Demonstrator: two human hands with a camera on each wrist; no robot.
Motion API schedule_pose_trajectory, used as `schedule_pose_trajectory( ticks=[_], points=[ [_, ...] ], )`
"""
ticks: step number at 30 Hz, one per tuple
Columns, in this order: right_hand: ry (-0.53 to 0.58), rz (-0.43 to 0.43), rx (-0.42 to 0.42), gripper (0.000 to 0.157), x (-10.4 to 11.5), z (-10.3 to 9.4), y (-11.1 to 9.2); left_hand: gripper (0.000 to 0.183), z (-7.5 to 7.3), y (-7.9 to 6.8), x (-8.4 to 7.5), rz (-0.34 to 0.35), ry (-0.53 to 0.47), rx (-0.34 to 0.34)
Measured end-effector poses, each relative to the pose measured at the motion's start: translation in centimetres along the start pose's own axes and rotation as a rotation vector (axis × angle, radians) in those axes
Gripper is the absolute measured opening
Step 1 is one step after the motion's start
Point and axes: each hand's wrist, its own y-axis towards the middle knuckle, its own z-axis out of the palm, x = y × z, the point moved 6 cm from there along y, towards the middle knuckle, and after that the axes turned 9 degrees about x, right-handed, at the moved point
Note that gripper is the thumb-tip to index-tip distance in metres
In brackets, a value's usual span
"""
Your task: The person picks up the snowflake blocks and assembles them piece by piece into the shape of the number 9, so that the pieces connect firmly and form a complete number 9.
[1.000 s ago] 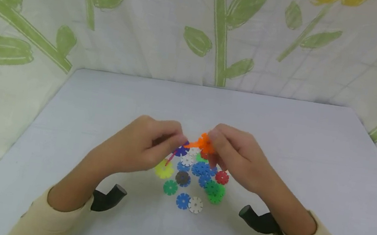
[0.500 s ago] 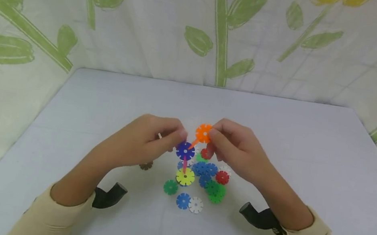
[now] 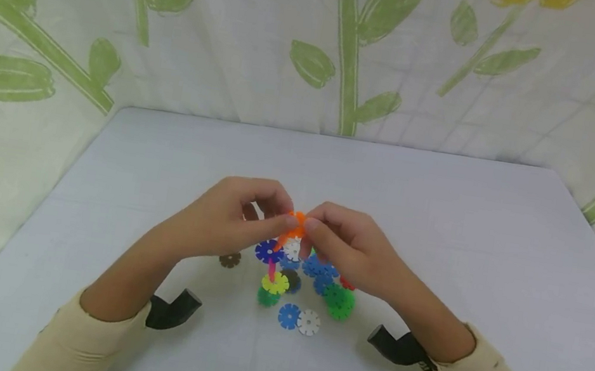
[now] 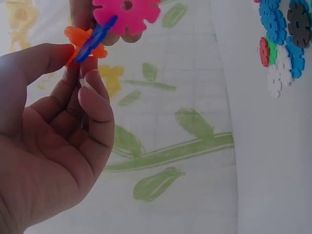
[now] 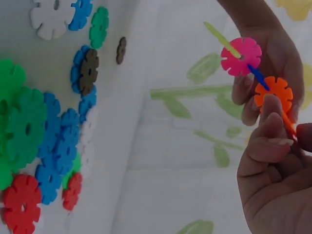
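Above the middle of the table, both hands pinch at the top of a linked chain of notched plastic discs. My left hand [image 3: 229, 220] holds an orange disc [image 4: 90, 44] between thumb and fingers. My right hand [image 3: 349, 244] pinches at the orange end from the other side, and its fingertips nearly meet the left thumb. Two orange discs seem joined there; one shows face-on as the orange flower disc [image 5: 278, 92]. From them hang a dark blue disc [image 3: 269, 250], a pink disc [image 5: 241, 56] and a yellow disc [image 3: 275, 283]. Fingers partly hide the orange pair.
Loose discs lie on the white table [image 3: 469, 237] below the hands: blue discs [image 3: 317, 265], green discs [image 3: 339, 301], a white disc [image 3: 309, 322], and a brown disc [image 3: 230, 259] off to the left. A curtain with painted leaves [image 3: 312, 64] stands behind the table.
The right hand first rises with the orange disc, then comes down and left to meet the left hand. The chain swings from tilted to hanging, its lower end now slightly left.
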Motion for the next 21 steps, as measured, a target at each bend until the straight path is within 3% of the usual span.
schedule_pose_trajectory(
  ticks=[3, 8, 10, 15, 21],
  points=[
    [-0.059, 0.054, 0.089, 0.014, -0.8, 0.5, 0.1, 0.004, -0.6, -0.3, -0.1, 0.002, -0.021, -0.026],
    [-0.302, 0.215, 0.320, 0.016, -3.8, 2.4, 0.2, 0.003, -1.2, -0.7, -0.2, -0.008, -0.213, -0.026],
    [-0.361, 0.267, 0.373, 0.015, -4.8, 3.2, 0.2, 0.004, -1.1, -0.7, -0.1, -0.015, -0.260, -0.010],
    [-0.413, 0.416, 0.420, 0.018, -6.5, 4.5, 0.0, 0.007, -0.9, -0.5, 0.1, -0.029, -0.260, 0.004],
    [-0.469, 0.439, 0.423, 0.018, -6.8, 5.0, 0.1, 0.008, -1.0, -0.6, 0.2, -0.036, -0.270, 0.002]
  ],
)
